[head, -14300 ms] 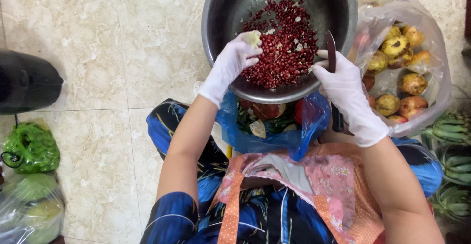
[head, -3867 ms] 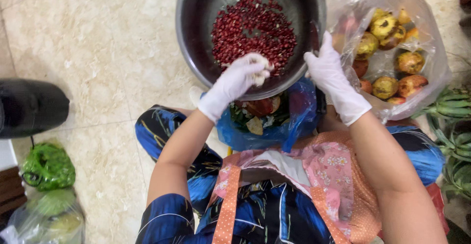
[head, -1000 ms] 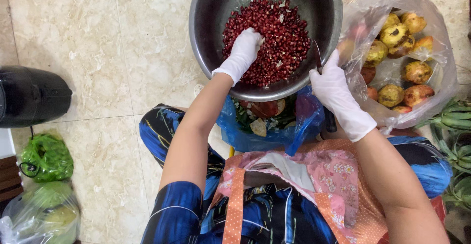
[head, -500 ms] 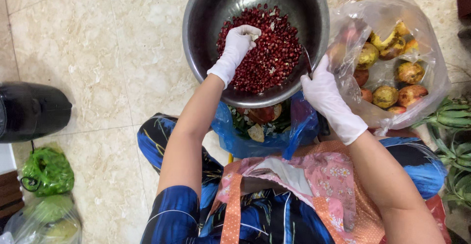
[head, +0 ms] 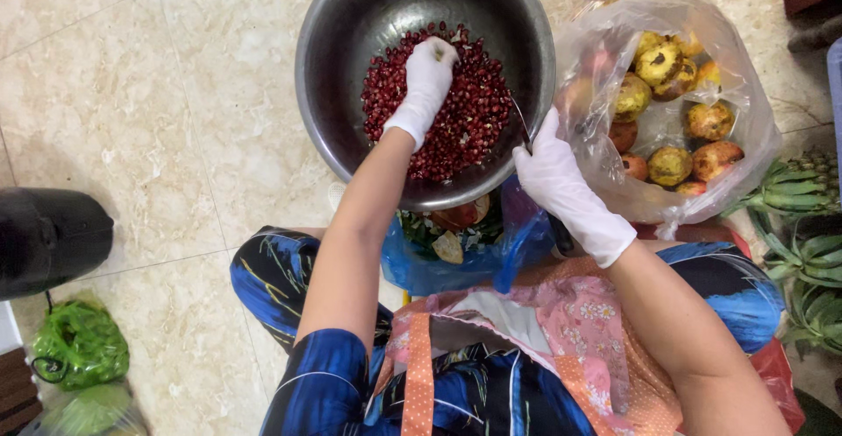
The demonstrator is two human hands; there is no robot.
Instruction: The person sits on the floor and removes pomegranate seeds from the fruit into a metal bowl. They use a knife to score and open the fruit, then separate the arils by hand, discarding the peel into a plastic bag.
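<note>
Down on the tiled floor (head: 132, 94), between the knees: steel bowl (head: 351, 67) with a heap of red pomegranate seeds (head: 469, 111) at its bottom, set close so both arms reach it without stretching. Left hand (head: 427, 81), white-gloved, palm down in the seeds near the middle of the bowl, forearm angled in over the near rim, fingers together and curled into the heap; whether clamped on anything, cannot tell. Right hand (head: 553, 177), also gloved, at the bowl's right rim, fingers closed around a knife (head: 526, 129), thin blade pointing up along the inside wall, likely parked there out of the way. Just right of the bowl, touching it, a clear plastic bag (head: 745, 129) of whole pomegranates (head: 671, 164), mouth open for easy reach. Under the near rim, a blue bag (head: 438, 265) with peel scraps. Far left edge of the floor: green bags (head: 79, 344).
</note>
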